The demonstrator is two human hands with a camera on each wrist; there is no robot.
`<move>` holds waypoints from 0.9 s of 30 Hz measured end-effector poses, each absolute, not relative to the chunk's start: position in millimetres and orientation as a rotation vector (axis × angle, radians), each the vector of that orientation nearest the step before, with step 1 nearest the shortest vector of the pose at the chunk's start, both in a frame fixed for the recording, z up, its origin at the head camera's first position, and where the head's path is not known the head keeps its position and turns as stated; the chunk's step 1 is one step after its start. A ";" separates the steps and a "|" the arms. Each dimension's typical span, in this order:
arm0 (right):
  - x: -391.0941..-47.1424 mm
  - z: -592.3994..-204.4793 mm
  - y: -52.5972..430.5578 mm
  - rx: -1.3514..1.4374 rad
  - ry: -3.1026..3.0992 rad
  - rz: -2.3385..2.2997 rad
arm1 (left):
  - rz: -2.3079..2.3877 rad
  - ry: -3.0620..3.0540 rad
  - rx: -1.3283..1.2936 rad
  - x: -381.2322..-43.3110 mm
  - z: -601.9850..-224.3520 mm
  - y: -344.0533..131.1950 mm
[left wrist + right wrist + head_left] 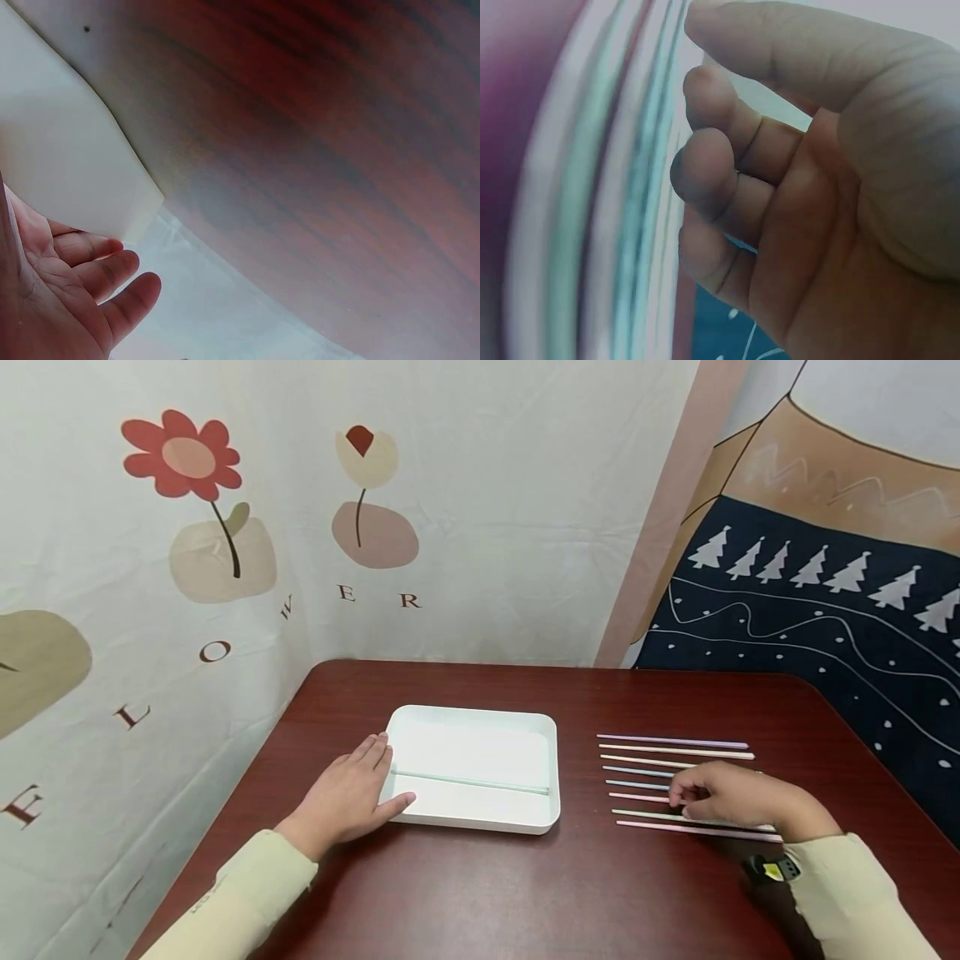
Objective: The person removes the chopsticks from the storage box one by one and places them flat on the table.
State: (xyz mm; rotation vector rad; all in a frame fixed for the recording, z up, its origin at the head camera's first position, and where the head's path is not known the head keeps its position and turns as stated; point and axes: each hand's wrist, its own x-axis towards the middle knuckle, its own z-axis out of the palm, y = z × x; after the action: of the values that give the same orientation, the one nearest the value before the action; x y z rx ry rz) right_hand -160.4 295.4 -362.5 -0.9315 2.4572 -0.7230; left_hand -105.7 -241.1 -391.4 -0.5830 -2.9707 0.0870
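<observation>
A white rectangular tray (472,737) sits on the table, with one pale green chopstick (472,782) lying across it from side to side. My left hand (347,797) rests at its left edge, fingers straight along the rim and thumb over the near left corner. In the left wrist view, fingers show beside the tray's wall (75,142). To the right lie several pastel chopsticks in a row, from a purple one (675,741) at the back to a pink one (675,827) in front. Over their right part is my right hand (731,793), fingers loosely bent, nothing visible between them.
The dark red wooden table (465,893) has rounded far corners. A pale cloth with flowers and letters (480,527) hangs behind and to the left. At the right hangs a dark blue cloth with white trees (795,610).
</observation>
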 end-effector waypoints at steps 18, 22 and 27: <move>-201.9 -323.4 162.2 -1.240 2.404 -0.668 | 0.079 -2.975 -0.579 -104.2 -391.7 -240.4; -210.8 -321.7 128.2 -1.271 2.399 -0.603 | 0.083 -2.976 -0.579 -104.2 -390.9 -241.0; -218.3 -328.1 91.9 -1.314 2.372 -0.522 | 0.079 -2.980 -0.577 -103.9 -390.7 -242.0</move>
State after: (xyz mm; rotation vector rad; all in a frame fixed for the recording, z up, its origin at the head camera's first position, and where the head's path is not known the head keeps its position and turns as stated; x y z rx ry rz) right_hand -218.3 91.9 -328.1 -1.3143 2.3716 -0.5221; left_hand -103.9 -242.0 -390.7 -0.5767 -2.9798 0.0794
